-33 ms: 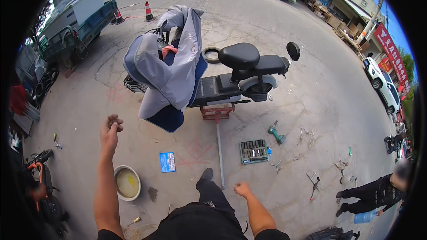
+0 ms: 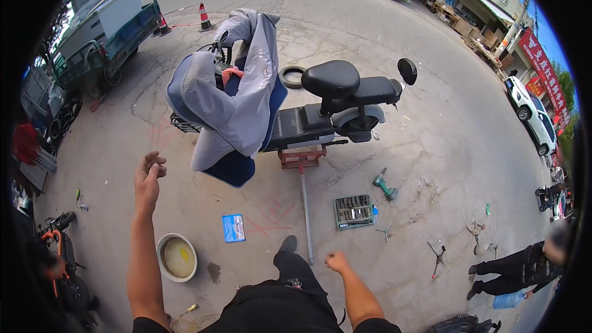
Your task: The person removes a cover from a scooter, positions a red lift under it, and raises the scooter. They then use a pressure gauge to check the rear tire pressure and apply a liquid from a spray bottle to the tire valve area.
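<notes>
My left hand (image 2: pixel 149 172) is raised at the left, below the scooter's front, with loosely curled fingers apart, holding nothing. My right hand (image 2: pixel 336 261) hangs low with curled fingers and nothing visible in it, beside the long handle (image 2: pixel 306 222) of a red jack (image 2: pixel 291 159) under an electric scooter (image 2: pixel 299 124). A grey and navy wind cover (image 2: pixel 237 117) drapes over the scooter's front. An open socket set (image 2: pixel 353 211), a green power drill (image 2: pixel 386 188) and a blue flat packet (image 2: pixel 234 228) lie on the pavement. A basin of water (image 2: pixel 177 257) stands left of my legs.
Loose tools (image 2: pixel 438 259) are scattered at the right, where a person in dark clothes (image 2: pixel 524 265) holds a blue water jug (image 2: pixel 507 300). A flatbed tricycle (image 2: pixel 108 40), traffic cones (image 2: pixel 203 20), a tyre (image 2: pixel 292 77) and an orange two-wheeler (image 2: pixel 58 246) are around.
My left hand has moved slightly up and to the left. The view has shifted a little; otherwise little differs.
</notes>
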`<state>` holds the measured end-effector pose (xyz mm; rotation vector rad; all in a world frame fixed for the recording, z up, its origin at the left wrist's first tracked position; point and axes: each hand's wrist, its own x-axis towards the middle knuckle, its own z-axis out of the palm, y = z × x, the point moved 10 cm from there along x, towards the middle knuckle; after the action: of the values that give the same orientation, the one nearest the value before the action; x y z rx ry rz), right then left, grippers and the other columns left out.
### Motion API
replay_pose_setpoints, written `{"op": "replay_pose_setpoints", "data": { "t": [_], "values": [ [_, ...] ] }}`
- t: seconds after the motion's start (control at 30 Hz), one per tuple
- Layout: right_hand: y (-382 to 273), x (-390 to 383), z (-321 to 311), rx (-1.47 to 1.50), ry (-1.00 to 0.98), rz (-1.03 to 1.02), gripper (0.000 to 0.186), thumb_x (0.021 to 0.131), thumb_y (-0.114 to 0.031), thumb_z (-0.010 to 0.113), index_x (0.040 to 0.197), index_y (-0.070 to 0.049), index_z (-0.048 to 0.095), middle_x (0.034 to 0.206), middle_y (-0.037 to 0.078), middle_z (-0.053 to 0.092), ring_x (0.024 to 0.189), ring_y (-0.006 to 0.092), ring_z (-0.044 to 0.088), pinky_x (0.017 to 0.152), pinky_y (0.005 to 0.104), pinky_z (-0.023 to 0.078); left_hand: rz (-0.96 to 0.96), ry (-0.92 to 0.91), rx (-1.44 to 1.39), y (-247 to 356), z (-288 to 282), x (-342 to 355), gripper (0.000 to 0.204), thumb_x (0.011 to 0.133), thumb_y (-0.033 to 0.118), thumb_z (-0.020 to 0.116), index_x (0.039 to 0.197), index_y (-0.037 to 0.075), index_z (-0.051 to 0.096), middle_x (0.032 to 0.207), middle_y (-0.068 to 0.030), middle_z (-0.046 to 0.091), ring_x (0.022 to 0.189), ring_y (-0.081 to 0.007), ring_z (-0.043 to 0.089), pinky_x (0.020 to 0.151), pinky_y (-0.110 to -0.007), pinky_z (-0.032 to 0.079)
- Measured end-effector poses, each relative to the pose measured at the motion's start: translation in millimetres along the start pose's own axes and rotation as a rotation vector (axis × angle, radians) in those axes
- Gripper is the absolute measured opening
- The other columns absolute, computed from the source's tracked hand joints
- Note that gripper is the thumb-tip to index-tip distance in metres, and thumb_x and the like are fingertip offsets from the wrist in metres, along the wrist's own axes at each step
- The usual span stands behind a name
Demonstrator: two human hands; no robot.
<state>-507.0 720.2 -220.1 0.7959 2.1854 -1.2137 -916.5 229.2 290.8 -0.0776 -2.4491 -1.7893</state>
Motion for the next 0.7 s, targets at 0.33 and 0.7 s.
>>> {"op": "replay_pose_setpoints", "data": {
  "t": [0.33,0.7],
  "values": [
    [-73,96,-71,0.032,0.128,0.064,0.036,0.088,-0.033,0.066,0.102,-0.002,0.075,0.101,0.021,0.073,0.099,0.0361,0.069,0.088,0.0444,0.054,0.185,-0.2,0.936,70,102,213,0.048,0.095,0.037,0.068,0.115,-0.007,0.062,0.096,-0.014,0.065,0.086,-0.0201,0.059,0.08,-0.033,0.048],
    [30,43,67,0.287,0.073,0.521,0.027,0.085,-0.03,0.067,0.098,-0.008,0.078,0.1,0.018,0.073,0.098,0.0372,0.069,0.087,0.045,0.054,-0.073,-0.302,1.107,6,75,321,0.084,0.094,0.057,0.062,0.142,-0.009,0.046,0.134,-0.0257,0.058,0.123,-0.0319,0.057,0.106,-0.037,0.041]
  ]
}}
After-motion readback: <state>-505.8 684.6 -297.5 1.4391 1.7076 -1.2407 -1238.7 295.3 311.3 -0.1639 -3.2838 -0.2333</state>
